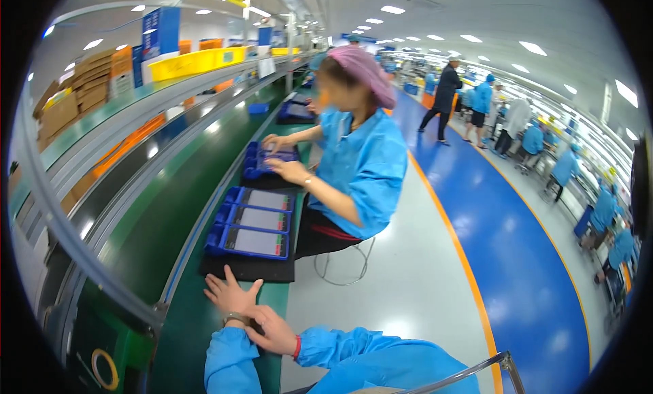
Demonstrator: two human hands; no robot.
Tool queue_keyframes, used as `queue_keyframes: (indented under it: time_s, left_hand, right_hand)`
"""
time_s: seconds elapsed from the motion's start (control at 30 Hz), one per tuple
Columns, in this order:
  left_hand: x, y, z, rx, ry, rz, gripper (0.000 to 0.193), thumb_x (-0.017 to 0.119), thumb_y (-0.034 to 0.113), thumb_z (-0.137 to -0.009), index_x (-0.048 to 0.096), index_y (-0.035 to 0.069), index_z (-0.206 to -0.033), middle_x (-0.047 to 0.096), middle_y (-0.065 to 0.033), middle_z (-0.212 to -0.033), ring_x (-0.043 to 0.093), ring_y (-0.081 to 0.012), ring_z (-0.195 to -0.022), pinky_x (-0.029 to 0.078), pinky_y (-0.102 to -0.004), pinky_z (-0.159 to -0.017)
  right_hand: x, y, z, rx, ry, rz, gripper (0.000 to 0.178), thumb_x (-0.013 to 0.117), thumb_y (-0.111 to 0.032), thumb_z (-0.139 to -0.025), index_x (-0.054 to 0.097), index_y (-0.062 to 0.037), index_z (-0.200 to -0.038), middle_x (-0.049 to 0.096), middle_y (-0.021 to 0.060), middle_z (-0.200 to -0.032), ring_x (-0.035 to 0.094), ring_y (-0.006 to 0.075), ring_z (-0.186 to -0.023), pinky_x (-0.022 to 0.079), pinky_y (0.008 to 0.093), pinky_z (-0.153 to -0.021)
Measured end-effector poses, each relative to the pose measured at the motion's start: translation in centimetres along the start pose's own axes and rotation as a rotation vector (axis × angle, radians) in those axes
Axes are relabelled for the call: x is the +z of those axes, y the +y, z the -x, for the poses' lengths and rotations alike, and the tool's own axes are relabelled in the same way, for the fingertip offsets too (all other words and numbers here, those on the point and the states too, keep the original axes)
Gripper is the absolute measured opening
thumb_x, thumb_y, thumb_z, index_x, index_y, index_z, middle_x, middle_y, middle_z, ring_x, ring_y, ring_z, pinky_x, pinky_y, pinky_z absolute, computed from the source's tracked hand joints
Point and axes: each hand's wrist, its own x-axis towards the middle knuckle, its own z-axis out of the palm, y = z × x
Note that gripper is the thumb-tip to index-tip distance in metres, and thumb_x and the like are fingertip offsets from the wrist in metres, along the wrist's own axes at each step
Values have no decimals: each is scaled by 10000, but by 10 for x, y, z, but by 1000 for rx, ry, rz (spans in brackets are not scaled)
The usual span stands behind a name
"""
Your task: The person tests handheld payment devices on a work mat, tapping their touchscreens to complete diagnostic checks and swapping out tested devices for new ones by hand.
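Blue-sleeved right hand (275,331) touches left wrist (236,319), grip unclear; left hand (231,297) is spread. Blue tray (216,237) has three panels (256,242) seated; remainder unclear.

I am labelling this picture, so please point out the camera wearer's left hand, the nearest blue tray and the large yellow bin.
Left hand (233,299): head view, back of the hand.
Nearest blue tray (215,239): head view, its left edge.
Large yellow bin (197,65): head view, its long side.

Long green bench (178,353): smooth, narrow top
Nearest on bench: flat black rectangular mat (272,271)
Farther along: second flat black mat (272,182)
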Motion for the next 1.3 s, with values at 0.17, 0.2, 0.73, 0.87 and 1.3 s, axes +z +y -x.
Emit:
queue_keyframes:
  time_s: [0.17,0.2,0.73,0.87,1.3]
  left_hand:
    - [9,-1,1,-8,73,11,949,578,673,-673,286,112,-1380,213,-342,-1378,165,-403,-1331,121,-525,-1065]
    - [3,3,1,-9,49,17,944,586,663,-675,284,113,-1381,217,-338,-1380,166,-395,-1333,129,-518,-1066]
    - [-69,-68,116,189,58,1773,121,505,75,-790,468,110,-900,467,-26,-845,462,-107,-701,375,-193,-614]
    - [-136,-30,161,557,-534,1844,83,500,133,-833,452,72,-862,415,-37,-747,397,-113,-622,360,-262,-566]
    - [-169,-64,226,413,-289,1647,147,525,129,-826,447,54,-926,427,-63,-830,410,-143,-710,367,-278,-629]
  right_hand:
    - [11,-15,24,26,59,26,393,583,-169,-810,479,-48,-1169,477,162,-1158,475,327,-1064,397,374,-911]
    - [10,-16,28,5,69,72,401,578,-171,-815,467,-53,-1181,467,160,-1170,468,327,-1071,384,379,-924]
    - [-4,-37,31,23,86,20,349,528,-199,-837,481,-12,-1128,511,166,-1075,488,329,-1004,384,379,-889]
    - [-4,-28,29,62,60,45,340,537,-181,-825,484,-18,-1119,518,161,-1076,491,325,-1005,388,376,-880]
    - [-2,-35,19,34,32,47,315,552,-191,-826,501,-30,-1092,551,138,-1013,515,301,-947,394,376,-837]
